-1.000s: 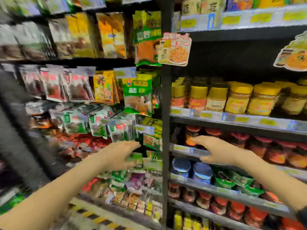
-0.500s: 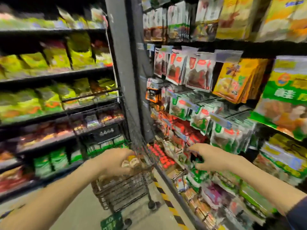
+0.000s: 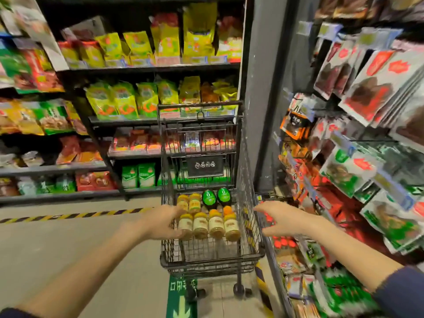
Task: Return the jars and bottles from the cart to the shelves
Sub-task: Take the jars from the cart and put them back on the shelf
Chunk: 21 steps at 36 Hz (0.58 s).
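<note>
A black wire cart (image 3: 249, 226) stands in the aisle ahead of me. Several yellow-lidded jars (image 3: 215, 226) lie in rows in its basket, with two dark bottles with green labels (image 3: 216, 197) behind them. My left hand (image 3: 160, 222) reaches over the cart's left rim, fingers relaxed beside the leftmost jar (image 3: 185, 226), holding nothing. My right hand (image 3: 284, 218) hovers just outside the cart's right side, fingers spread and empty.
Shelves of snack bags (image 3: 128, 102) run behind the cart and to the left. Hanging packets (image 3: 367, 92) crowd the rack on the right, close to my right arm. A grey pillar (image 3: 263, 88) stands behind the cart. Striped tape (image 3: 68, 215) marks the floor.
My view has swung left from the jar shelves to the cart. Both hands have come down from the shelf toward the cart, the left one now over the jars.
</note>
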{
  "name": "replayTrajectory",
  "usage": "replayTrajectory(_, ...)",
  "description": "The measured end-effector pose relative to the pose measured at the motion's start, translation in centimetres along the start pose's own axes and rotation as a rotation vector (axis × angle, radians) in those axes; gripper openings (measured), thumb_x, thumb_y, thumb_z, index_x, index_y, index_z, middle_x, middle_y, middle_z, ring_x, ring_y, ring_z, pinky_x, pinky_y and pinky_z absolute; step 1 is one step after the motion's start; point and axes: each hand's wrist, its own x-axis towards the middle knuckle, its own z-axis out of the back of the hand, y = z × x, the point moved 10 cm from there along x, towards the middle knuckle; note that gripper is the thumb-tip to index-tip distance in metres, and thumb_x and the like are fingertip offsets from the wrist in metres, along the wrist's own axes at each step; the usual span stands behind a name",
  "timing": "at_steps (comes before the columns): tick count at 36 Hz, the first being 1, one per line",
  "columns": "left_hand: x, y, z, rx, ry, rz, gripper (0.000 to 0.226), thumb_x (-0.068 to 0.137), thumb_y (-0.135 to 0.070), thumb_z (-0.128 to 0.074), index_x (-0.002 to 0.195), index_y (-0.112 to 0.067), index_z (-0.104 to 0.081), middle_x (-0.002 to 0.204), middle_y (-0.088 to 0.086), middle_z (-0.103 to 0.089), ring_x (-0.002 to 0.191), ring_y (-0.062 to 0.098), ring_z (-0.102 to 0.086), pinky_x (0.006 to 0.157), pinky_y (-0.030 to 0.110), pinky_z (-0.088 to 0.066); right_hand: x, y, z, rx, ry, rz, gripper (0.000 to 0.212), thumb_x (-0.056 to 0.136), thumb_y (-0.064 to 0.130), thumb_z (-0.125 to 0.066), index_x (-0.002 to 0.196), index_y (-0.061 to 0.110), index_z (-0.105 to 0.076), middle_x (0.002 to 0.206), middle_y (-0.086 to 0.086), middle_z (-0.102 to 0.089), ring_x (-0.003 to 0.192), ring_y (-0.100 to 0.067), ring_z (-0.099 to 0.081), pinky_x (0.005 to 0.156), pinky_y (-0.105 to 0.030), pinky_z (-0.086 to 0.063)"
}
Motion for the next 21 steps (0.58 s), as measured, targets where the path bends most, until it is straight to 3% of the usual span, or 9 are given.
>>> replayTrajectory(9,7.8,4.0,-3.5,-0.127,0.098,0.075,0.066,0.085,-0.037,-0.059,0.141,-0.010,-0.036,0.142,0.009,-0.047,0.129,0.024,-0.045,0.104,0.036,-0.042,11.1,-0.4,-2.0,0.066,0.104,0.060,0.066,0.087,0.034,-0.060,0.143,0.012,-0.033,0.147,-0.008,-0.039,0.134,-0.022,-0.037,0.108,-0.033,-0.034)
replayTrajectory(16,15.6,8.8,-7.8,-0.262,0.208,0.117,0.058,0.079,-0.040,-0.064,0.129,-0.013,-0.049,0.128,0.008,-0.059,0.116,0.023,-0.055,0.096,0.037,-0.048,20.9,-1.7,-5.4,0.181,0.201,0.028,0.068,0.082,0.036,-0.063,0.141,0.014,-0.037,0.142,-0.012,-0.045,0.130,-0.026,-0.043,0.104,-0.039,-0.040)
replayTrajectory(19,18.4,10.4,-9.7,-0.332,0.240,0.139,0.055,0.081,-0.040,-0.066,0.128,-0.015,-0.051,0.126,0.007,-0.061,0.114,0.020,-0.057,0.094,0.027,-0.047,25.0,-2.2,-7.3,0.268,0.256,0.015,0.053,0.085,0.030,-0.063,0.132,0.013,-0.047,0.131,-0.011,-0.053,0.123,-0.029,-0.048,0.099,-0.038,-0.042)
replayTrajectory(21,20.2,11.0,-11.1,-0.355,0.270,0.145,0.052,0.085,-0.034,-0.064,0.130,-0.012,-0.050,0.128,0.007,-0.059,0.116,0.020,-0.056,0.087,0.020,-0.041,27.2,-2.4,-9.0,0.317,0.328,-0.013,0.052,0.089,0.026,-0.060,0.136,0.013,-0.042,0.133,-0.010,-0.051,0.124,-0.029,-0.048,0.100,-0.037,-0.041)
